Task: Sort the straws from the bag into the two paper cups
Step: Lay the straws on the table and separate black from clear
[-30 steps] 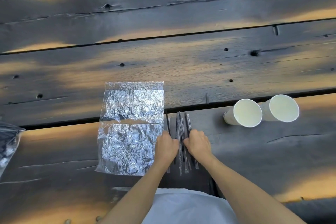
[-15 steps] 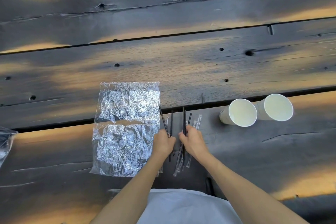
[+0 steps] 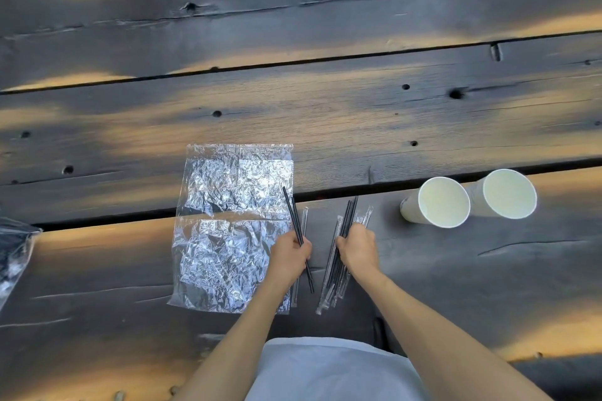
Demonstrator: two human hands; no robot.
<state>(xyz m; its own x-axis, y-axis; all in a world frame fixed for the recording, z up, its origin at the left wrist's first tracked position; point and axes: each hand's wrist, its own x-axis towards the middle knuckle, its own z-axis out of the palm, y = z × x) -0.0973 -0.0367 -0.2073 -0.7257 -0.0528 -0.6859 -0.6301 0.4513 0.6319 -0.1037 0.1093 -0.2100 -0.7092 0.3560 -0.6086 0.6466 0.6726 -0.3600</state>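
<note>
On the dark weathered wooden plank table [image 3: 358, 127], thin black plastic straws [image 3: 342, 238] have been split apart: left hand [image 3: 288, 257] closed on two, right hand [image 3: 358, 249] closed around the larger bundle.

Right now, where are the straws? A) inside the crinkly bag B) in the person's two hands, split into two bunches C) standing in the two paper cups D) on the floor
B: the left hand has its grip on a couple of black straws, the right hand on a bigger bunch, while both paper cups look empty and the plastic bag lies flat.
</note>
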